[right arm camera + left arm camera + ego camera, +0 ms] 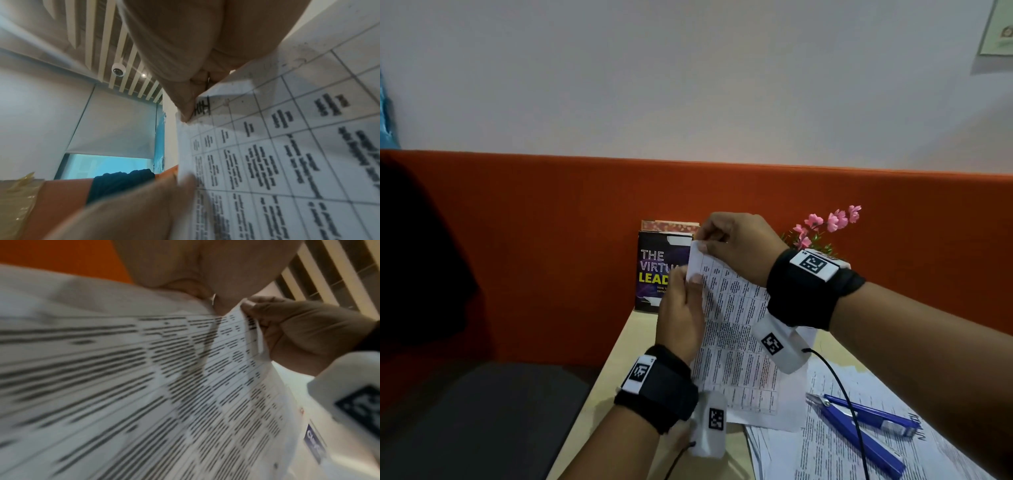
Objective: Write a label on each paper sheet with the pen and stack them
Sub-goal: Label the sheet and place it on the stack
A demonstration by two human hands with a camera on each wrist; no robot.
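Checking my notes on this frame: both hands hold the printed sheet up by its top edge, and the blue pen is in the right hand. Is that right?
Not quite. Both hands, left hand and right hand, do hold the printed sheet up by its top edge, but the blue pen lies on the papers on the desk, as the head view shows.

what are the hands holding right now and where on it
Both hands hold one printed paper sheet by its top end: the right hand pinches the top edge, the left hand pinches the left edge just below.
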